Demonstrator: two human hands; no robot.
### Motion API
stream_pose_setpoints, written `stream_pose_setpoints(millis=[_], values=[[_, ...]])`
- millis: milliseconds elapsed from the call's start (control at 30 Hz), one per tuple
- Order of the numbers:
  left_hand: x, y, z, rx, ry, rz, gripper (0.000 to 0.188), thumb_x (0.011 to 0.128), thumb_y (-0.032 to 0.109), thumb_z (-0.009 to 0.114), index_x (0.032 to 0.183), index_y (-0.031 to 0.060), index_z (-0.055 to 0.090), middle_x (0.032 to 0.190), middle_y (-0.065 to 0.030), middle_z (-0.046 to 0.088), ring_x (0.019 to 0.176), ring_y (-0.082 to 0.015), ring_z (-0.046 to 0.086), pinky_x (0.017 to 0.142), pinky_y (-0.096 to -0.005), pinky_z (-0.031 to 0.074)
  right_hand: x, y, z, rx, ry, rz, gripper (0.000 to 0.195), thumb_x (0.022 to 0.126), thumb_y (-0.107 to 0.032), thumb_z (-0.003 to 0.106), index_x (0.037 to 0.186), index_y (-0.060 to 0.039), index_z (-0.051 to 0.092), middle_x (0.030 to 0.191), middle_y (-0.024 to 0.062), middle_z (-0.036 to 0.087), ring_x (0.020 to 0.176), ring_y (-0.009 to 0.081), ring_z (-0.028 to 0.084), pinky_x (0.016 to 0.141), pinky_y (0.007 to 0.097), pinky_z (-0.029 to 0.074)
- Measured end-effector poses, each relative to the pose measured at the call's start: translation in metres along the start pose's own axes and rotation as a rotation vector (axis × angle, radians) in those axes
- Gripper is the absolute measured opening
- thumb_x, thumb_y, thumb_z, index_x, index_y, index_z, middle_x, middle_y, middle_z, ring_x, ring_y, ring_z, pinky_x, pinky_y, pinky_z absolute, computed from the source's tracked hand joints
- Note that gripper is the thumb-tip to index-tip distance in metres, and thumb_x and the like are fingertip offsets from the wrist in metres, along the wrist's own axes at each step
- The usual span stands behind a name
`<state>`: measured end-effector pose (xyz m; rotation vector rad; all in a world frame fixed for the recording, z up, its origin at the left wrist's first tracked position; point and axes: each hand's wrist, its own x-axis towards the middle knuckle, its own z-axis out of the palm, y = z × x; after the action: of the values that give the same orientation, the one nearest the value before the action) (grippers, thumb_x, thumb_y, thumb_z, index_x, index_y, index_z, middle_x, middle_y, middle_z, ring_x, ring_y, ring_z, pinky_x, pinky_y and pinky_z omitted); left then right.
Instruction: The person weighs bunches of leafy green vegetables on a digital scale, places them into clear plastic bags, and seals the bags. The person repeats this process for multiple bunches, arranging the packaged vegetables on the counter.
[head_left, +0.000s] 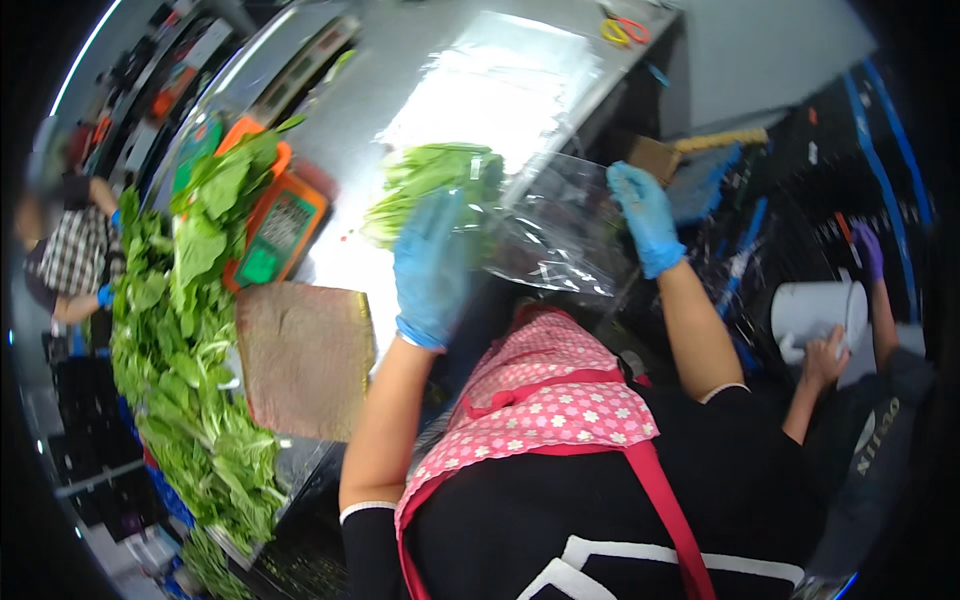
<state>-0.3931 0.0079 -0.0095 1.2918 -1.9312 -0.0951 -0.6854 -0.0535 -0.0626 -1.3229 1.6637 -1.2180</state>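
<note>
My left hand (431, 266), in a blue glove and blurred, lies against a bunch of leafy greens (442, 176) at the metal table's front edge. Whether its fingers grip the bunch does not show. To the right, my right hand (641, 214), also blue-gloved, is raised beside a clear plastic bag (559, 232) and pinches its upper right edge. The bag spreads between both hands, its left part over the stems and leaves. Behind the bunch lies a stack of clear plastic bags (495, 97), bright with glare.
An orange-and-green scale (277, 229) stands left, with leaves on its top. A brown cloth (307, 360) lies near a large heap of greens (202, 420). Scissors (624, 31) lie at the table's far corner. A person (75, 247) stands left; another at right holds a white container (817, 315).
</note>
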Motion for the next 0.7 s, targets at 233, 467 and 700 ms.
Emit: stream_pose_setpoints(millis=[233, 467, 700], values=[[0.014, -0.016, 0.05, -0.091, -0.07, 0.066, 0.04, 0.088, 0.014, 0.054, 0.126, 0.0024, 0.053, 0.127, -0.0207, 0.053, 0.117, -0.0395, 0.05, 0.101, -0.0423, 0.038, -0.006, -0.004, -0.046, 0.245, -0.167, 0.378, 0.039, 0.092, -0.038, 0.057, 0.102, -0.0015, 0.062, 0.083, 0.0053, 0.065, 0.072, 0.0114, 0.063, 0.062, 0.0248, 0.051], [0.012, 0.029, 0.089, 0.024, -0.062, -0.009, 0.044, 0.098, 0.019, 0.042, 0.135, -0.004, 0.041, 0.138, -0.0194, 0.044, 0.129, -0.0324, 0.04, 0.109, -0.0398, 0.027, 0.018, 0.093, -0.062, 1.133, -0.584, 0.595, 0.029, 0.092, -0.014, 0.046, 0.113, 0.0045, 0.056, 0.1, 0.0193, 0.066, 0.095, 0.0312, 0.064, 0.076, 0.0407, 0.052], [0.041, 0.006, 0.091, -0.281, -0.054, -0.285, 0.046, 0.099, 0.025, 0.041, 0.134, -0.0046, 0.041, 0.137, -0.017, 0.046, 0.126, -0.0269, 0.044, 0.106, -0.0359, 0.033, 0.025, 0.073, -0.064, 0.934, -0.927, 0.477, 0.034, 0.088, -0.007, 0.059, 0.123, -0.0047, 0.058, 0.099, 0.0083, 0.068, 0.07, 0.0084, 0.058, 0.057, 0.022, 0.046]])
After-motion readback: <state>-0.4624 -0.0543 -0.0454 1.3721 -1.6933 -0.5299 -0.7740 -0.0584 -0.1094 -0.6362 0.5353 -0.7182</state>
